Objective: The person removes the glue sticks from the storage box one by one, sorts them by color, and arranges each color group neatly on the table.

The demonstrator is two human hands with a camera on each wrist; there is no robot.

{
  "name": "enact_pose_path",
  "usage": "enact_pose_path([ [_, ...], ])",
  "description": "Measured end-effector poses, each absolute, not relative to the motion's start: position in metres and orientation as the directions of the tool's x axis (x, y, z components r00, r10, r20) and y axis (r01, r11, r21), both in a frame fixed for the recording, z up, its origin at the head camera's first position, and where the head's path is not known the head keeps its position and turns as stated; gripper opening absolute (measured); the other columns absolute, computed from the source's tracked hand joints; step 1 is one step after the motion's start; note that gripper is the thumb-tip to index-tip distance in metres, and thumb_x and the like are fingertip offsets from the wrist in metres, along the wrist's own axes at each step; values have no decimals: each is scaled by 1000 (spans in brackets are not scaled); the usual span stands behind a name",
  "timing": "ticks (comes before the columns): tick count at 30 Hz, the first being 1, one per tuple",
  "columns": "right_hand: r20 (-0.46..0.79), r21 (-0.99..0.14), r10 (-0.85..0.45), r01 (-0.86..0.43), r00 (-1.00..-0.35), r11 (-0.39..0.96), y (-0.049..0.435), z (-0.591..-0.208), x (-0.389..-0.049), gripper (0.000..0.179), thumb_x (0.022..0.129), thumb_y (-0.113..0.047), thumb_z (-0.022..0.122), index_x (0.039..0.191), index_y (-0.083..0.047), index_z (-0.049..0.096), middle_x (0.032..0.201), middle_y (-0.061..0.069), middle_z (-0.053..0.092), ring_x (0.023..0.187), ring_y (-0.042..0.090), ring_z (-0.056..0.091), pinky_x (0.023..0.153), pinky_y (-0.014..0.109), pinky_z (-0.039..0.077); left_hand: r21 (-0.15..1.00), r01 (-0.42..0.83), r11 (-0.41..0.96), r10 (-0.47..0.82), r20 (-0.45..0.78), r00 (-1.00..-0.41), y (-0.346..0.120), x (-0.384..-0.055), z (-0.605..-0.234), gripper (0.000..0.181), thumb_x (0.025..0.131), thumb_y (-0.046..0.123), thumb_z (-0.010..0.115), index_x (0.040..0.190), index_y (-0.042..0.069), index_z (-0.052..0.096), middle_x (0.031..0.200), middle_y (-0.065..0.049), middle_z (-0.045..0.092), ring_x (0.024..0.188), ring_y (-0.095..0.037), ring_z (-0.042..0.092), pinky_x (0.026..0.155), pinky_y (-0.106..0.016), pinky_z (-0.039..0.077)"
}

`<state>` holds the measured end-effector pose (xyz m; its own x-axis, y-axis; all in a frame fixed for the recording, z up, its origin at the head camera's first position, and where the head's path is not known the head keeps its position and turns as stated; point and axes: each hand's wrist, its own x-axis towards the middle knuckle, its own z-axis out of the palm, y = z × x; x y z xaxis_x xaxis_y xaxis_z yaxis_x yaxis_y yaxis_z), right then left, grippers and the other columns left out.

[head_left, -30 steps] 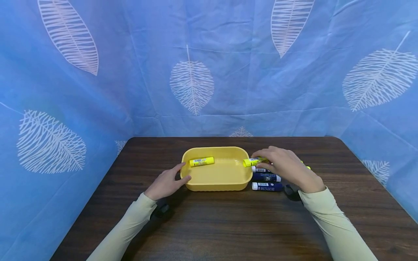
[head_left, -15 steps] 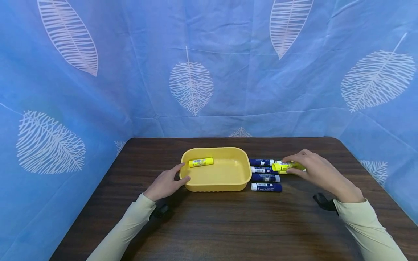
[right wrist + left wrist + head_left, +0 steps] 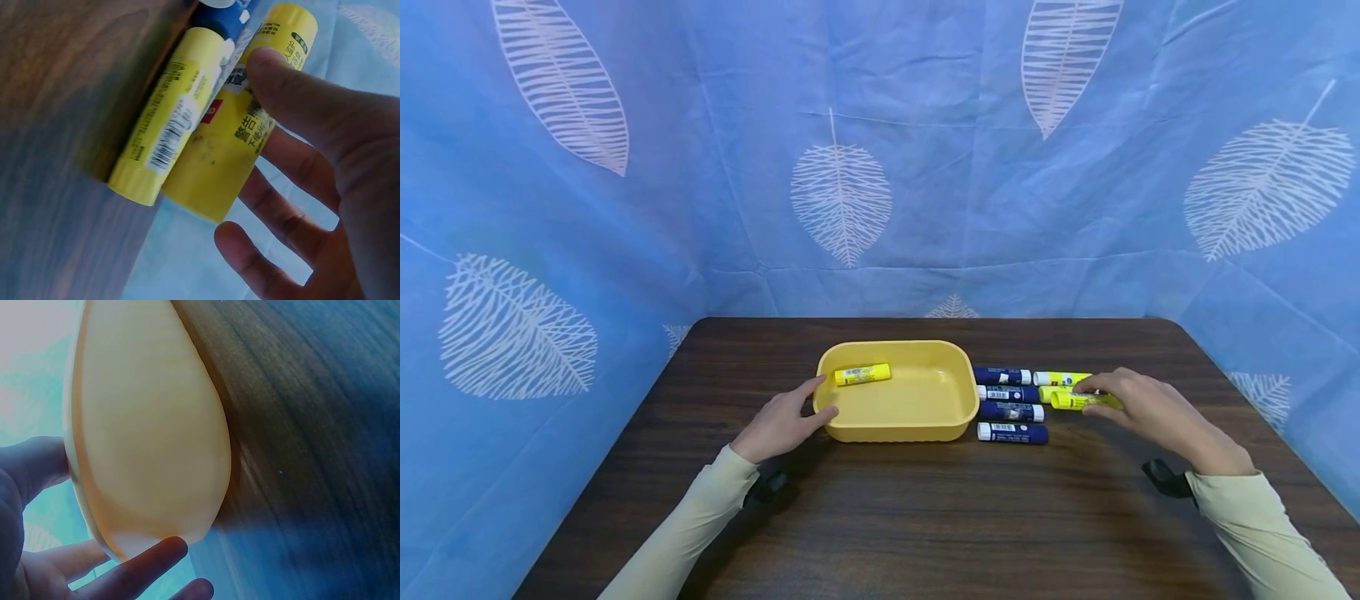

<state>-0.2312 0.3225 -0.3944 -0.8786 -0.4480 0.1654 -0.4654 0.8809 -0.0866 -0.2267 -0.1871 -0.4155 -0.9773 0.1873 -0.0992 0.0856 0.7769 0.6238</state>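
My right hand [image 3: 1157,412] pinches a yellow glue stick [image 3: 215,153] between thumb and fingers, low over the table right of the tray. Close behind it lie two more yellow glue sticks [image 3: 1060,378], the nearer one partly hidden. My left hand [image 3: 782,421] rests at the left end of a yellow tray [image 3: 895,434], fingers fairly straight and spread. In the left wrist view, its thumb reaches over the tray's rim and a finger touches the outer wall [image 3: 150,437]. Inside the tray, toward its left side, lies another yellow glue stick [image 3: 862,374].
Several dark blue glue sticks [image 3: 1012,432] with white ends lie in a column along the tray's right side. The dark wooden table [image 3: 910,517] reaches back to a blue cloth [image 3: 925,208] printed with white leaves.
From the tray's right rim, my right hand has moved right with the yellow glue stick, then down and slightly nearer, in front of the other yellow sticks. My left hand stays at the tray.
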Motion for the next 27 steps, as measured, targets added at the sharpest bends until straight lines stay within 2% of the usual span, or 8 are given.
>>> enact_pose_path([
  [8,149,-72,-461,-475,-875,877,326,-408,-237,29,89,-24,79,115,-11,76,106,8,74,95,31,69,78,55,58,627,81,775,187,-105,-977,-187,-227,-415,73,100,42,64,160,12,36,159,-18,44,142,-40,47,111,-64,41],
  [16,134,-77,-471,-483,-872,872,326,-416,-238,26,88,-21,79,112,-11,78,109,9,75,103,37,69,83,59,56,624,96,775,201,-100,-974,-187,-227,-414,72,100,41,63,159,11,36,159,-18,44,142,-40,47,112,-63,40],
  [27,111,-66,-471,-479,-875,875,326,-423,-241,27,88,-23,79,112,-11,77,109,7,75,102,36,69,83,58,56,627,101,773,209,-100,-973,-188,-228,-415,71,101,42,63,159,11,36,159,-18,44,142,-39,46,112,-63,40],
])
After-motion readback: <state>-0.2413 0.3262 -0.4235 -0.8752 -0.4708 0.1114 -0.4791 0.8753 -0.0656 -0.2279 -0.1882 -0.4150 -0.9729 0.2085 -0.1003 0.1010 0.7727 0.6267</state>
